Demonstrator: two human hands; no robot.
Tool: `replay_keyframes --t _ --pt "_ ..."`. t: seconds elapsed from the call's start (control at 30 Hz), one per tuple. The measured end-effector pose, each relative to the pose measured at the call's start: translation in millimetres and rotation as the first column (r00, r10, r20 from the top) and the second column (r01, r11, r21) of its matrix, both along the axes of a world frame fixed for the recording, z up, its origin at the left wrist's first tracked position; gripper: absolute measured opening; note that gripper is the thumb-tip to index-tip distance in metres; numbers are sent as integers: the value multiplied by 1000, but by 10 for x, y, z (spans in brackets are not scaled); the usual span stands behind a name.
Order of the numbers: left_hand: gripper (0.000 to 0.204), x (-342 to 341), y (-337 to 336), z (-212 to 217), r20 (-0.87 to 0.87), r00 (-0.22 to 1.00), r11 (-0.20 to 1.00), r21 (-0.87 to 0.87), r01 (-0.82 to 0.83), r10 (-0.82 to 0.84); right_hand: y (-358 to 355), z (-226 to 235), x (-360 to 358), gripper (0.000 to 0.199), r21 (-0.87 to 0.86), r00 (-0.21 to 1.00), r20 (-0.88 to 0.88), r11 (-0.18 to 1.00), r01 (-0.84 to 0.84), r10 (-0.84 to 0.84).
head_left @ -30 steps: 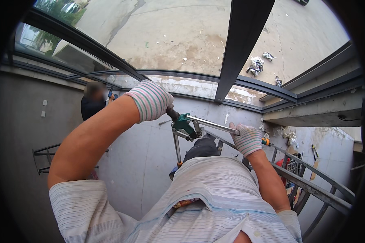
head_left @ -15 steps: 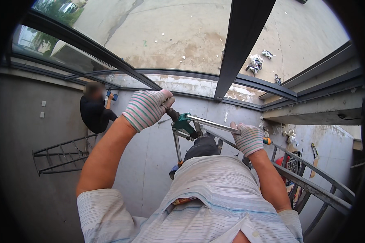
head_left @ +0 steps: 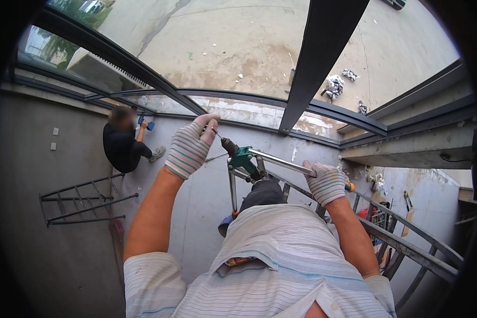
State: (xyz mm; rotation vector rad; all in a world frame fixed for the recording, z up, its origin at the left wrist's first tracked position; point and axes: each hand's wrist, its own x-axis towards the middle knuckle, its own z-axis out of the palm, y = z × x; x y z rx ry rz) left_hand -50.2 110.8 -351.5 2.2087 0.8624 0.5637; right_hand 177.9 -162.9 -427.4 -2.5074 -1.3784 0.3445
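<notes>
A lever hand riveter [head_left: 242, 159] with a green head, dark nose and two long silver arms is in front of my chest. My right hand [head_left: 326, 183], in a striped knit glove, is wrapped round its right arm near the orange-tipped end. The other arm points down past my dark trouser leg, its end partly hidden. My left hand [head_left: 190, 147], gloved alike, is just left of the nose, thumb and fingers pinched at a thin metal rivet [head_left: 215, 131]. The rivet's pin points toward the riveter's nose; whether it is inside cannot be made out.
Dark metal window frames [head_left: 323, 58] cross ahead. A metal ladder [head_left: 408, 241] runs beneath me to the right; another ladder [head_left: 85, 204] lies at left. A crouching person [head_left: 123, 143] in black holds a blue power drill [head_left: 149, 126]. Crumpled wrapping [head_left: 333, 87] lies outside.
My left hand has drawn back from the riveter's nose, so the nose and thin pin now show. My right hand keeps its hold. The crouching person's shoe has come into view.
</notes>
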Motion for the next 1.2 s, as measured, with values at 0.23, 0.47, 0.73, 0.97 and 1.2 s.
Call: replay_keyframes --t 0.23,0.47,0.73,0.97,1.2 --pt "36 53 11 185 229 940 744 -667 -39 254 -20 -27 2 45 33 999 52 999 -7 5" --pt "38 61 -47 183 240 959 544 -830 123 148 5 30 97 46 56 988 149 997 -46 37" --pt "44 135 -117 -27 211 974 474 -868 151 76 52 348 467 51 -90 973 216 994 -67 85" --pt "47 182 -336 -330 210 972 414 -898 150 102 82 621 672 45 -8 938 332 995 -98 95" --pt "50 241 -323 -307 228 969 479 -864 156 96 4 592 559 49 -184 971 235 983 -7 51"
